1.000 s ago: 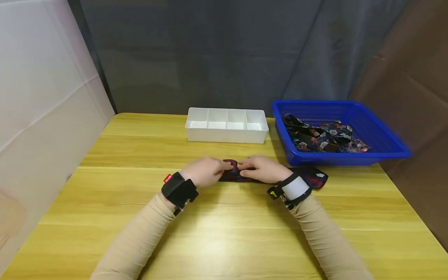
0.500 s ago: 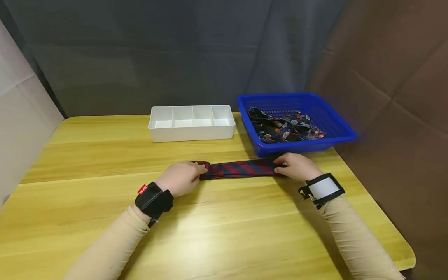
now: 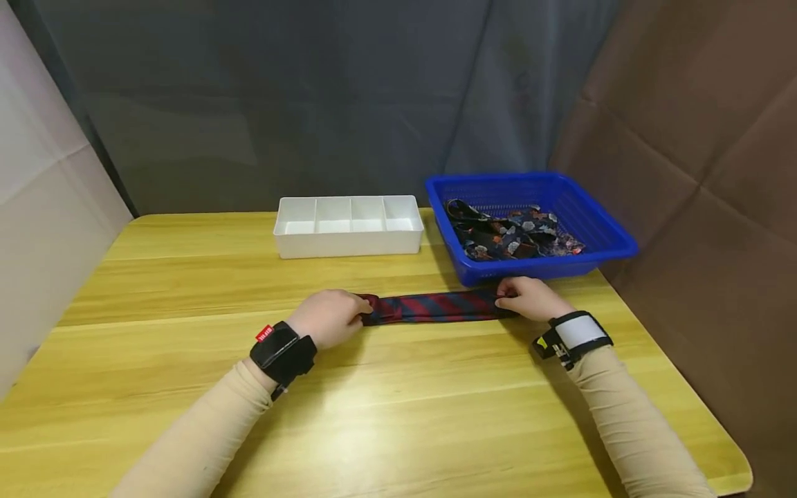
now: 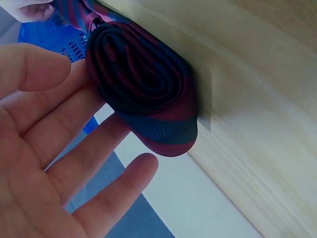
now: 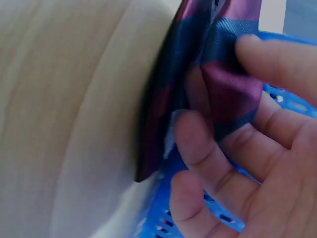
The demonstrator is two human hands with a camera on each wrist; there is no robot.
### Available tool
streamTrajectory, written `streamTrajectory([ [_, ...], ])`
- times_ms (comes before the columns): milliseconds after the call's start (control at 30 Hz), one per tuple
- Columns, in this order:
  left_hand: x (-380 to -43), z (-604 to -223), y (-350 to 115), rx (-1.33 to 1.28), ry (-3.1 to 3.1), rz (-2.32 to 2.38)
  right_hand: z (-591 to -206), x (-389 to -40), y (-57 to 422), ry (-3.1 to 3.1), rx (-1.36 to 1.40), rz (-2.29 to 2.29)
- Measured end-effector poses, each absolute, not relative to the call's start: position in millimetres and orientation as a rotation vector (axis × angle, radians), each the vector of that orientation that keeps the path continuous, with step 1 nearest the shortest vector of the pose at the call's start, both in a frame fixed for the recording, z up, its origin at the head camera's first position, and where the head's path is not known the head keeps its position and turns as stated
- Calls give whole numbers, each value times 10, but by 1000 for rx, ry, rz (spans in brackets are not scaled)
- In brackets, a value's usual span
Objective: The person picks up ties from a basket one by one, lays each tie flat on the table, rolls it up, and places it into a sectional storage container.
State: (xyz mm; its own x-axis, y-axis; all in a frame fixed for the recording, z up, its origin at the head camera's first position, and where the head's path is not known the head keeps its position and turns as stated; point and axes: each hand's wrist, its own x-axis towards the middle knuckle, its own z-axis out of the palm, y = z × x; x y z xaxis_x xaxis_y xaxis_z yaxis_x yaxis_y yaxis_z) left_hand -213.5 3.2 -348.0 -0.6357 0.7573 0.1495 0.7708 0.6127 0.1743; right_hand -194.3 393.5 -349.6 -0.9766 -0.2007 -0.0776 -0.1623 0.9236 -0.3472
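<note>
A necktie [image 3: 442,307] with dark red and navy stripes lies lengthwise across the table, its left end wound into a roll. My left hand [image 3: 330,318] is at that roll; in the left wrist view its nearly straight fingers touch the side of the coiled tie [image 4: 143,74], while the thumb stands apart. At the other end, my right hand [image 3: 532,299] pinches the tie. The right wrist view shows the upper layer of the tie [image 5: 230,91] between thumb and fingers, with another layer lying below, close to the table.
Behind the tie stands a white divided box [image 3: 349,244] with several compartments. To its right is a blue plastic basket [image 3: 535,268] holding dark floral fabric pieces [image 3: 498,238]. A grey cloth [image 3: 280,104] hangs behind the table [image 3: 373,415].
My right hand has moved right along the tie from beside the roll to its far end, uncovering the striped length. The left hand stays at the roll. The head view has shifted right.
</note>
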Motion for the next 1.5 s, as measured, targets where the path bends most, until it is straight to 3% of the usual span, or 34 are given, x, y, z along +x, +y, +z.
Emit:
streamTrajectory([
  [267,-2118,-3488,20,-1301,-2769,-313,-3586,-1937,3941,3024,-90,-398],
  [500,-2139,-3522,25,-1287,-2787,-330,-3413,-1679,3608,3164,-37,-125],
  [800,-2107,-3622,-70,-1313,-2763,-408,-3318,-1461,2806,3262,-418,-52],
  [1133,-2082,-3688,-75,-1216,-2825,-430,-3518,-1626,2195,2946,-868,-218],
  [1300,-2075,-3722,-58,-1232,-2813,-436,-3604,-1711,2200,2979,-732,-129],
  [1500,-2079,-3694,-108,-1247,-2829,-469,-3600,-1710,2666,2976,-525,-134],
])
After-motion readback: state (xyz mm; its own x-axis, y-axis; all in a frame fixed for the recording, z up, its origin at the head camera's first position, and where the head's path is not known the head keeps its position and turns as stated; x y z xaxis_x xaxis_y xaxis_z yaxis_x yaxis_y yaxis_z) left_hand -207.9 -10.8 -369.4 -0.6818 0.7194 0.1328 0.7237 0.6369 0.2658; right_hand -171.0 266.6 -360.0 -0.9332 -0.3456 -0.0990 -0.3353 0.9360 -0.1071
